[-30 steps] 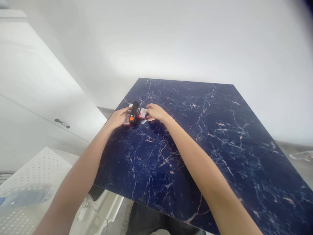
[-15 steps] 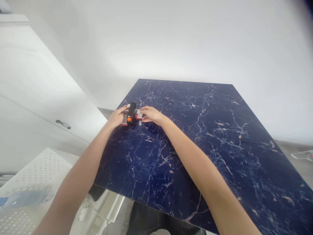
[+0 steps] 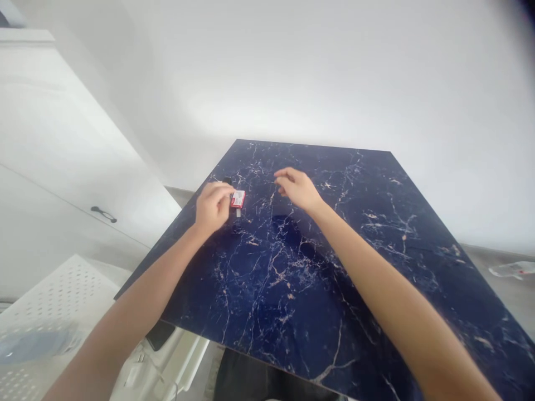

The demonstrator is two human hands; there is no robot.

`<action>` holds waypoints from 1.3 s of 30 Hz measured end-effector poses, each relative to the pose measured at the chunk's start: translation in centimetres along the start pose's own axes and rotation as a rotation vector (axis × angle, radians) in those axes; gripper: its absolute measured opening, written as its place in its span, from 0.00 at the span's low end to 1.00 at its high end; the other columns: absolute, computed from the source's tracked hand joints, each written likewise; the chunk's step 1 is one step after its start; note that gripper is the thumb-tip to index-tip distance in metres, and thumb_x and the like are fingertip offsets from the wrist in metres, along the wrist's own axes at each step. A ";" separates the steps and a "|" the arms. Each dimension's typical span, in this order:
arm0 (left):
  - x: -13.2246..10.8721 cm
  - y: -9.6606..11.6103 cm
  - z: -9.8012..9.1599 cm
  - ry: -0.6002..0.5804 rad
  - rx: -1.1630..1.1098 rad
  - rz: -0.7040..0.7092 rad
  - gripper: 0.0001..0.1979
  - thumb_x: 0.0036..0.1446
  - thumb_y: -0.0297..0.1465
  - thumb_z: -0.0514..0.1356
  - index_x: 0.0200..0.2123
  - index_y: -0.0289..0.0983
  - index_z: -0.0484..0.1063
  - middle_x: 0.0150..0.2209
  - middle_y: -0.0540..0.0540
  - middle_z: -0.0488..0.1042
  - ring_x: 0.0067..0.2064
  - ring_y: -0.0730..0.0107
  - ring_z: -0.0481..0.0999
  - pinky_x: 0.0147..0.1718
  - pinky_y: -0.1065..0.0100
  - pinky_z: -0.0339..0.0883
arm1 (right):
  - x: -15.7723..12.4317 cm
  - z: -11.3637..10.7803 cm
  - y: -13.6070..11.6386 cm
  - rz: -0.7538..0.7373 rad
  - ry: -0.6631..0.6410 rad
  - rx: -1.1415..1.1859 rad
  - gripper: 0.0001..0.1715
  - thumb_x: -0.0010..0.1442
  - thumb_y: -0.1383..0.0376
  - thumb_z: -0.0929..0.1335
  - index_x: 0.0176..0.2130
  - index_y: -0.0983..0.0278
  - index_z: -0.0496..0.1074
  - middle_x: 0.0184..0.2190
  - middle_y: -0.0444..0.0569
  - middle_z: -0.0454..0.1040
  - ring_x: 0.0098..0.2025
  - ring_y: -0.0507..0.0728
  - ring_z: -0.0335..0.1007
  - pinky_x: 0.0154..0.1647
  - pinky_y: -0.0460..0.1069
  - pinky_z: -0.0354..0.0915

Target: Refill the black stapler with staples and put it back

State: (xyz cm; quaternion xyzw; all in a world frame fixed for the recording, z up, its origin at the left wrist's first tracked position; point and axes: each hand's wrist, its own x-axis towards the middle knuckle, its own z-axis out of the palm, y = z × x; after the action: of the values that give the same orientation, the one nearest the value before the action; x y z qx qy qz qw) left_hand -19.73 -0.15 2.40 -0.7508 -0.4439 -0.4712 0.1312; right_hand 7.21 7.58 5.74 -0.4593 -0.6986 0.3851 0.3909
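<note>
Hovering beside a red packet (image 3: 237, 199) on the marble table (image 3: 292, 289), the left hand (image 3: 214, 207) curled, its grip unclear; the right hand (image 3: 297, 188) hung open and empty, a black object (image 3: 227, 180) lay half-hidden, and the packet sat unlifted.

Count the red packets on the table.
1: a red packet on the marble table, beside the left hand; more may be hidden under that hand.
</note>
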 end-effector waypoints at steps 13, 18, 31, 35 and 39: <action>-1.0 13.2 9.8 -0.595 -0.198 0.229 0.14 0.66 0.24 0.53 0.48 0.37 0.76 0.48 0.41 0.78 0.49 0.59 0.79 0.46 0.60 0.77 | -14.2 -1.3 5.4 -0.373 0.098 -0.427 0.34 0.60 0.78 0.59 0.63 0.63 0.66 0.56 0.61 0.73 0.58 0.67 0.71 0.59 0.67 0.71; -0.7 13.4 11.2 -0.596 -0.171 0.263 0.17 0.64 0.23 0.55 0.53 0.33 0.76 0.54 0.35 0.78 0.54 0.52 0.77 0.56 0.50 0.75 | -14.4 -1.5 5.4 -0.437 0.170 -0.568 0.38 0.62 0.78 0.59 0.69 0.64 0.61 0.63 0.64 0.69 0.66 0.71 0.62 0.65 0.73 0.64; -1.0 12.7 11.4 -0.708 -0.140 0.318 0.13 0.63 0.23 0.57 0.43 0.31 0.82 0.44 0.34 0.82 0.50 0.49 0.79 0.52 0.47 0.73 | -14.6 -1.3 5.6 -0.404 0.036 -0.608 0.40 0.62 0.77 0.59 0.71 0.62 0.61 0.62 0.61 0.69 0.65 0.70 0.62 0.66 0.71 0.65; -1.0 12.6 11.4 -0.696 -0.140 0.319 0.13 0.63 0.23 0.57 0.44 0.32 0.82 0.46 0.34 0.82 0.51 0.49 0.78 0.53 0.47 0.73 | -14.6 -1.3 5.6 -0.410 0.041 -0.601 0.39 0.62 0.77 0.59 0.70 0.64 0.60 0.62 0.63 0.68 0.64 0.70 0.62 0.66 0.71 0.65; -1.0 12.7 11.3 -0.661 -0.160 0.314 0.15 0.63 0.23 0.57 0.47 0.35 0.81 0.49 0.37 0.80 0.53 0.50 0.76 0.53 0.48 0.73 | -14.6 -1.2 5.7 -0.397 0.069 -0.604 0.40 0.61 0.77 0.59 0.70 0.65 0.60 0.63 0.63 0.67 0.66 0.71 0.61 0.67 0.72 0.65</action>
State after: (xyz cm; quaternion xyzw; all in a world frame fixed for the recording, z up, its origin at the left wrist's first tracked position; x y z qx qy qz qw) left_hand -3.21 -0.99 -1.45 -0.9292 -0.3036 -0.2107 -0.0075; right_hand 14.23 -4.38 -1.64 -0.4222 -0.8427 0.0622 0.3282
